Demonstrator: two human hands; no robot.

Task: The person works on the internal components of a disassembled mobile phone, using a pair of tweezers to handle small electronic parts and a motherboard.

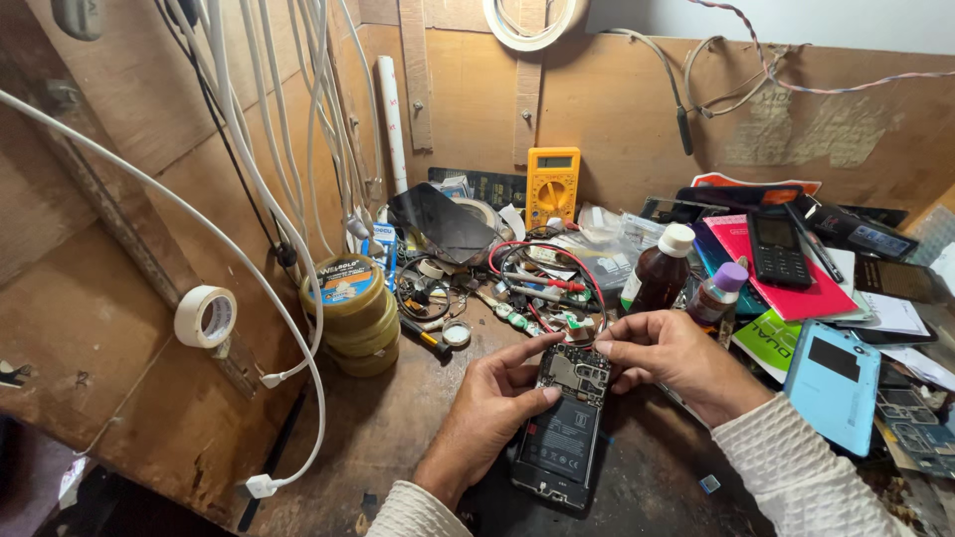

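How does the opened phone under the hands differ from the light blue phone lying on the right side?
The opened phone has no back cover, so its battery and circuit board show; the light blue phone keeps its cover on. The left hand and right hand touch the opened phone; nothing touches the light blue phone. The opened phone looks black, the other pale blue. Both lie back-up on the workbench.

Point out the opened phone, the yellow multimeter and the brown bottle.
Opened phone (559, 438): head view, on its black battery.
Yellow multimeter (552, 189): head view, on its dial face.
Brown bottle (660, 280): head view, on its brown body below the white cap.
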